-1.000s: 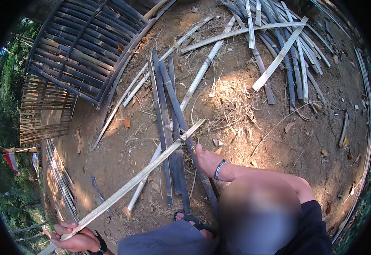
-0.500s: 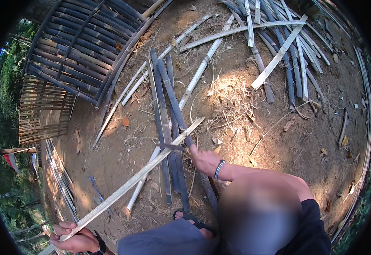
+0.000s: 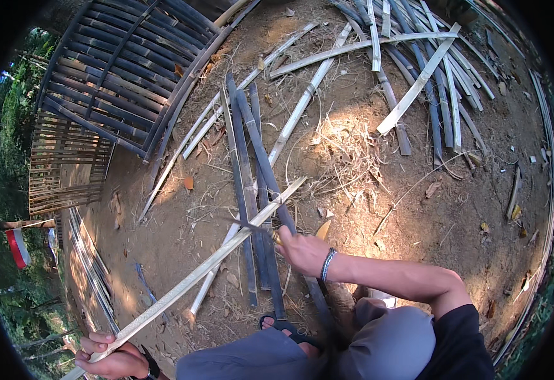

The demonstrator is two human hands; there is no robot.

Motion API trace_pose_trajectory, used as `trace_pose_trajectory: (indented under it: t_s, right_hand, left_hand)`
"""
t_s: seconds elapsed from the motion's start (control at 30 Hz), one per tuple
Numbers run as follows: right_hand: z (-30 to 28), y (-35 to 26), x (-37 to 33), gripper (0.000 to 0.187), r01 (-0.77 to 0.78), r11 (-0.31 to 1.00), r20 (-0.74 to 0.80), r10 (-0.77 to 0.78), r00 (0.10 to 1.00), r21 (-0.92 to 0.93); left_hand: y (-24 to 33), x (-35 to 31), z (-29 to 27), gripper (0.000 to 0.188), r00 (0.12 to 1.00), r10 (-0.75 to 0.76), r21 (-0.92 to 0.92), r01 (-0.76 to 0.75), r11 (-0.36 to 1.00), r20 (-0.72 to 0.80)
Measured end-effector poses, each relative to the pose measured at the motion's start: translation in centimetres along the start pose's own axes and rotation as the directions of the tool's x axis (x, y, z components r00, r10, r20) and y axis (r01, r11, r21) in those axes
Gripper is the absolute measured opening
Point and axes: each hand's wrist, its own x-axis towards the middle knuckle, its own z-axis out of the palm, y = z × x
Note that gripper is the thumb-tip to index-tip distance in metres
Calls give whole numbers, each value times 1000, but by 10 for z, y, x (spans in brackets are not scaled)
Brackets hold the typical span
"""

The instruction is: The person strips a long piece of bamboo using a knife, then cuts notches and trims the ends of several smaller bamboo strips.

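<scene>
A long pale bamboo strip (image 3: 182, 286) slants over dark bamboo lengths (image 3: 273, 272). The left hand (image 3: 113, 360) clasps the strip low down, apparently for steadiness; well apart, the right hand (image 3: 303, 253) grips a knife (image 3: 260, 229) across it.

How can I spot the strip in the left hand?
From the dark slatted frame, upper left, drop to the left hand, lower left. The pale strip runs diagonally from it toward the picture's centre. Unlike the other pale strips, it is held.
</scene>
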Motion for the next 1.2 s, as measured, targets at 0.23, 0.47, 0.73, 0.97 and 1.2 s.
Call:
trace_pose_trajectory:
  t_s: [0.23, 0.47, 0.73, 0.97, 1.2]
  right_hand:
    - [-16, 60, 26, 28, -87, 987, -161, 65, 985, -134]
    - [2, -39, -14, 29, 223, 975, -156, -219, 963, 6]
    - [-3, -18, -1, 31, 85, 996, -84, -84, 993, 7]
    - [-4, 68, 12, 27, -100, 986, -220, 69, 973, -136]
    - [-1, 65, 18, 22, -177, 973, -194, 147, 970, -148]
  left_hand:
    - [2, -1, 2, 29, 999, 7, -45, -5, 999, 45]
    - [1, 2, 0, 30, 1000, 7, -6, -7, 1000, 10]
    - [2, 3, 2, 30, 999, 2, -4, -2, 1000, 34]
    - [2, 0, 6, 30, 999, 21, -64, -20, 998, 26]
    - [7, 0, 15, 32, 1000, 20, -50, -20, 999, 1]
